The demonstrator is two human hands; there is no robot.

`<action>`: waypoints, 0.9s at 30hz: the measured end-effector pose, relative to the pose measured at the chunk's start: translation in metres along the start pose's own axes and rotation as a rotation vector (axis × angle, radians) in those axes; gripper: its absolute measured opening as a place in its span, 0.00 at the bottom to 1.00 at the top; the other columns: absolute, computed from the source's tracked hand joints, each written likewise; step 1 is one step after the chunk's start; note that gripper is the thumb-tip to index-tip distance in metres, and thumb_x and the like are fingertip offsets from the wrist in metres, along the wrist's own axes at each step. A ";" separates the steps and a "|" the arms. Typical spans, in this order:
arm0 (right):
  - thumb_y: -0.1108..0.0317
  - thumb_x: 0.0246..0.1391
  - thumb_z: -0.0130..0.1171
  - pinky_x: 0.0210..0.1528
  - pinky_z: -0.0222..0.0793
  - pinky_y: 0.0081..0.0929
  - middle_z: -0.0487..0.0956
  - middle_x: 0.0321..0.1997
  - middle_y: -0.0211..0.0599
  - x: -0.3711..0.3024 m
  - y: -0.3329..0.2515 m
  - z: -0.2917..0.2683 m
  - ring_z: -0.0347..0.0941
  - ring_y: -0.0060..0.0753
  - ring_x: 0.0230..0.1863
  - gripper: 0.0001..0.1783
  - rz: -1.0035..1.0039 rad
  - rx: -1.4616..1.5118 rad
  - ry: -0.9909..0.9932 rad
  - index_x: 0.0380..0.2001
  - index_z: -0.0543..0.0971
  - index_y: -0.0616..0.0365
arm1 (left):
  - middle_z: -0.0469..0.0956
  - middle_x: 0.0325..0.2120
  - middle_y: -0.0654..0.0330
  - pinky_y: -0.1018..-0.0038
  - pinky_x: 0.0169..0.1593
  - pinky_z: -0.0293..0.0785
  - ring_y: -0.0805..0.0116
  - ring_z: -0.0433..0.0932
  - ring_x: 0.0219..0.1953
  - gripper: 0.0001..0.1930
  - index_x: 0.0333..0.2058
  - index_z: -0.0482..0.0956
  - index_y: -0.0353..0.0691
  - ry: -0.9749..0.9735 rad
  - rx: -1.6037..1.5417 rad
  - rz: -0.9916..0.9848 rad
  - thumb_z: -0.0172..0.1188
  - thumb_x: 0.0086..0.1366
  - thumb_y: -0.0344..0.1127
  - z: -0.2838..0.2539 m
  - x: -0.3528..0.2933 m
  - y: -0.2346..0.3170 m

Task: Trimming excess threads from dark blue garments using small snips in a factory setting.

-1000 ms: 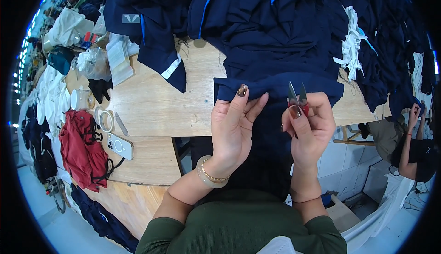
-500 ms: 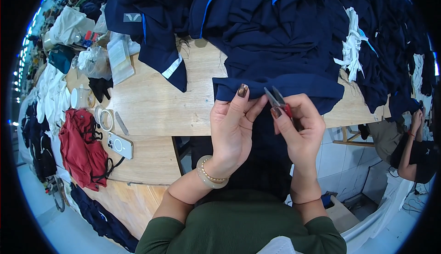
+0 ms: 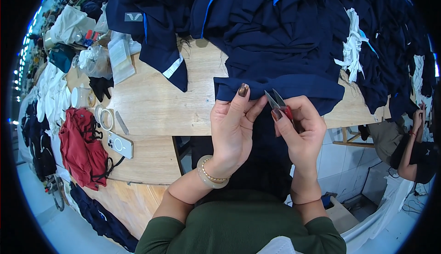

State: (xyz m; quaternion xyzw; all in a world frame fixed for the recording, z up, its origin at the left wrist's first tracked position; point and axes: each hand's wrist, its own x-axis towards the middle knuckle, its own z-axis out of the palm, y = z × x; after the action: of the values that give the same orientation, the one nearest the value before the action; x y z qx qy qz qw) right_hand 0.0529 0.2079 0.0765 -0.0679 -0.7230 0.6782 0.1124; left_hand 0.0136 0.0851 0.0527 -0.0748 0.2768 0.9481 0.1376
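Navy fabric [image 3: 294,85] with a folded edge lies across the table's near side, joined to a large heap of the same cloth behind it. My left hand [image 3: 233,125] pinches this edge, thumb on top and fingers curled beneath. In my right hand [image 3: 303,127] is a pair of small thread snips [image 3: 277,102] with red handles. Their blades stand apart and point up and left, tips at the fabric edge close to my left fingertips. Whether a thread lies between the blades is too small to tell.
On the left of the wooden table [image 3: 151,116] are a phone [image 3: 120,144], a tape roll [image 3: 106,119], a red garment [image 3: 81,148] and plastic bags [image 3: 95,62]. White strips [image 3: 353,47] lie on the navy heap at right. Another person [image 3: 415,157] works at the far right.
The snips and my right hand have shifted very slightly. My left hand keeps the same grip on the fabric edge.
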 end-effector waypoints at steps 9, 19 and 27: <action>0.77 0.52 0.58 0.25 0.59 0.08 0.75 0.21 0.26 0.000 0.000 0.000 0.67 0.09 0.22 0.03 0.012 0.029 0.004 0.30 0.74 0.64 | 0.79 0.35 0.59 0.75 0.47 0.77 0.72 0.79 0.38 0.07 0.38 0.76 0.37 0.023 0.018 -0.005 0.53 0.66 0.33 0.002 0.000 0.000; 0.78 0.51 0.58 0.24 0.58 0.08 0.75 0.21 0.26 0.000 0.000 -0.001 0.66 0.09 0.22 0.03 -0.009 0.039 0.006 0.30 0.74 0.64 | 0.79 0.34 0.60 0.75 0.48 0.77 0.73 0.79 0.37 0.07 0.37 0.76 0.36 0.044 0.034 -0.017 0.53 0.66 0.33 0.005 0.000 0.002; 0.78 0.51 0.58 0.24 0.57 0.08 0.74 0.20 0.25 0.001 -0.002 -0.001 0.65 0.08 0.21 0.03 -0.002 0.025 -0.014 0.30 0.74 0.64 | 0.79 0.34 0.60 0.75 0.47 0.77 0.73 0.79 0.38 0.07 0.37 0.76 0.36 0.005 0.014 -0.007 0.53 0.67 0.33 0.002 0.001 0.002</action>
State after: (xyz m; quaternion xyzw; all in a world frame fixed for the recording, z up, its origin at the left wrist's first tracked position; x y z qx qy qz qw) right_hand 0.0524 0.2092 0.0783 -0.0611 -0.7153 0.6876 0.1088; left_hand 0.0124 0.0849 0.0555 -0.0773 0.2835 0.9454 0.1409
